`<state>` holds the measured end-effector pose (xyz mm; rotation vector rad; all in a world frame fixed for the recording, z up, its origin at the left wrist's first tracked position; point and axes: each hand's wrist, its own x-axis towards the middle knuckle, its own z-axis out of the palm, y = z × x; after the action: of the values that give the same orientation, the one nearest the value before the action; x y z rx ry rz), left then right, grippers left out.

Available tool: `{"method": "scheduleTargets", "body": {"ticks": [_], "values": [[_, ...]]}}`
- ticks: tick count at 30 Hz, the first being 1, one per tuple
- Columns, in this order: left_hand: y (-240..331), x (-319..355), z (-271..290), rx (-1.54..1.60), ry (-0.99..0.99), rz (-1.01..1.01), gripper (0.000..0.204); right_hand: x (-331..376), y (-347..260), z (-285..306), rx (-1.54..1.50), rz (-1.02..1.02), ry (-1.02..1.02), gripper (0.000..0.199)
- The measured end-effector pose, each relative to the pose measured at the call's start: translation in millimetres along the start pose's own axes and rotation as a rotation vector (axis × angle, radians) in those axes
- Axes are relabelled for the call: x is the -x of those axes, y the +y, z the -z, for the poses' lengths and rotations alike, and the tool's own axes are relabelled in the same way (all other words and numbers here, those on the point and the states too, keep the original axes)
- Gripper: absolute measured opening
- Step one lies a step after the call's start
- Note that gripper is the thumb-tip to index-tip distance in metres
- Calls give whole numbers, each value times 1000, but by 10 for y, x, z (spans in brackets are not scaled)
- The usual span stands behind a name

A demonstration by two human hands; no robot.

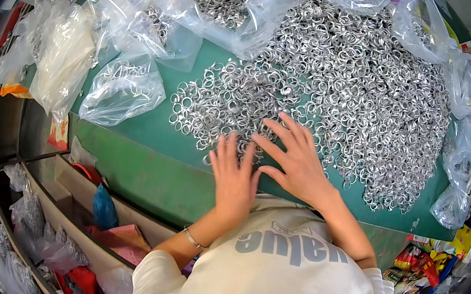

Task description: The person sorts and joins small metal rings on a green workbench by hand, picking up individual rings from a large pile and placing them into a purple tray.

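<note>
A smaller pile of silver-coloured metal rings is spread on the green tabletop. At its near edge are both my hands, palms down with fingers apart. My left hand rests its fingertips among the nearest rings, and a bracelet circles that wrist. Beside it, my right hand reaches its fingers over the rings at the pile's near right. The two thumbs come close together. Neither hand visibly grips a ring, though some rings under the fingertips are hidden. A much larger heap of rings joins the pile on the right.
Clear plastic bags with rings line the far side, including a small bag at the far left and an opened bag. More bags hang along the right edge. Shelves with bagged rings stand left. Colourful packets lie low at right.
</note>
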<state>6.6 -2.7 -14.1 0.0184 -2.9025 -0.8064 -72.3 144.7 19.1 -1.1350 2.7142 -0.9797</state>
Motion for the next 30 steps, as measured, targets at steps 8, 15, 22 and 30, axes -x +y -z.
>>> {"method": "scheduleTargets", "body": {"ticks": [8,15,22,30], "values": [[209,-100,-324,198,-136,-306,65,299,377,140,303,-140,29,30],[339,-188,-222,591,-231,-471,56,324,477,278,377,-401,366,20],[-78,-154,64,305,124,-60,36,176,50,35,154,-183,218,23],[-114,-470,-11,143,191,-25,27,-14,23,-86,120,-240,243,14]]}}
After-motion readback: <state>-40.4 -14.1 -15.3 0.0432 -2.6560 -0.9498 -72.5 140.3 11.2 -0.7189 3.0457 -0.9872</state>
